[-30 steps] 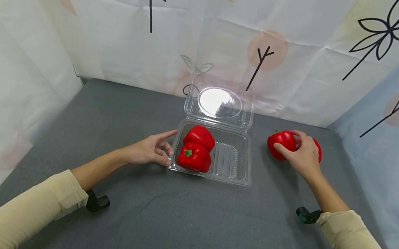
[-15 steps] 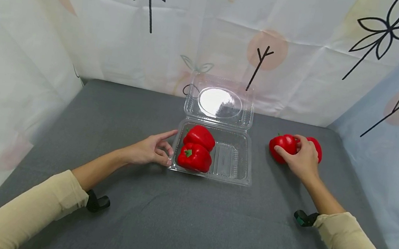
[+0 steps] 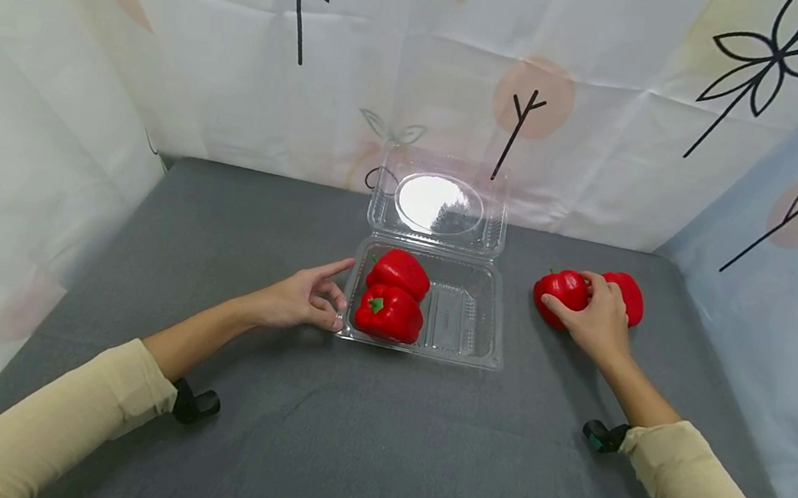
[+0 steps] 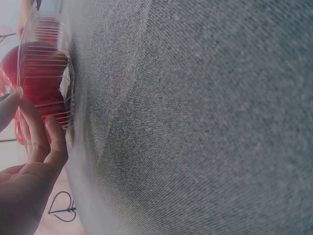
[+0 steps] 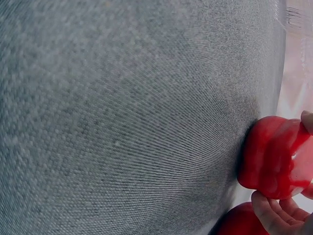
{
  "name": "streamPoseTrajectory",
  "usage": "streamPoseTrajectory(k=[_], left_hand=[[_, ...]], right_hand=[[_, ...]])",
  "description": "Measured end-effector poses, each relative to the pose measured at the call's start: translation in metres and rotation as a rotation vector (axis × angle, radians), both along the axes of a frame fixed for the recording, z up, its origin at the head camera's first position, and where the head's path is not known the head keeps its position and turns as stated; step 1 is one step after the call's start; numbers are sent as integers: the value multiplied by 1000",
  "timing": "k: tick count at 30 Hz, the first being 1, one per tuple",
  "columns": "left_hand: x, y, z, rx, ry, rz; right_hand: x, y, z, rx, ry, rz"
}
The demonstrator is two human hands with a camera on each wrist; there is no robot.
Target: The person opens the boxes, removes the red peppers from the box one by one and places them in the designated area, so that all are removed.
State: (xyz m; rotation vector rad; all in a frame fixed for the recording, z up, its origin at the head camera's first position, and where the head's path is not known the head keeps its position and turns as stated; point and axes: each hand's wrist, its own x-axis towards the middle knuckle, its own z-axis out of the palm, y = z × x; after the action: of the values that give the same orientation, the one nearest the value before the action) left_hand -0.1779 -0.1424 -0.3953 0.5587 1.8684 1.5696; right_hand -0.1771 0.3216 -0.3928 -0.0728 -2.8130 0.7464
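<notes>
Two red bell peppers [image 3: 390, 313] lie along the left side of a clear plastic clamshell container [image 3: 460, 360], whose lid [image 3: 439, 233] is raised at the back. My left hand [image 3: 301, 301] holds the container's left rim, its thumb at the near corner and index finger stretched along the edge. In the left wrist view the fingers [image 4: 36, 137] lie against the ribbed side wall. To the right, my right hand [image 3: 602, 319] grips a red bell pepper [image 3: 559, 285] between thumb and fingers. Touching or close beside it is another bell pepper [image 3: 629, 298], partly hidden by that hand.
A grey cloth [image 3: 373, 447] covers the table. Patterned white curtains [image 3: 595, 140] stand behind and at both sides. The container's right half shows bare ribbed plastic. Black straps [image 3: 195, 405] sit at the cuffs of both sleeves.
My right hand and its bell pepper have shifted slightly toward me, lower in the head view, showing more of the pepper behind. The left hand and container have stayed put.
</notes>
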Motion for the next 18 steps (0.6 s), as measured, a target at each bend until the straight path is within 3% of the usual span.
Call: streamPoseTrajectory(k=[14,18], left_hand=[[0,-1,0,-5,-6,1],[0,-1,0,-4,-10,2]], right_hand=[[1,-4,9,107,-51,-19],[0,-10,11,114,-7,-53]])
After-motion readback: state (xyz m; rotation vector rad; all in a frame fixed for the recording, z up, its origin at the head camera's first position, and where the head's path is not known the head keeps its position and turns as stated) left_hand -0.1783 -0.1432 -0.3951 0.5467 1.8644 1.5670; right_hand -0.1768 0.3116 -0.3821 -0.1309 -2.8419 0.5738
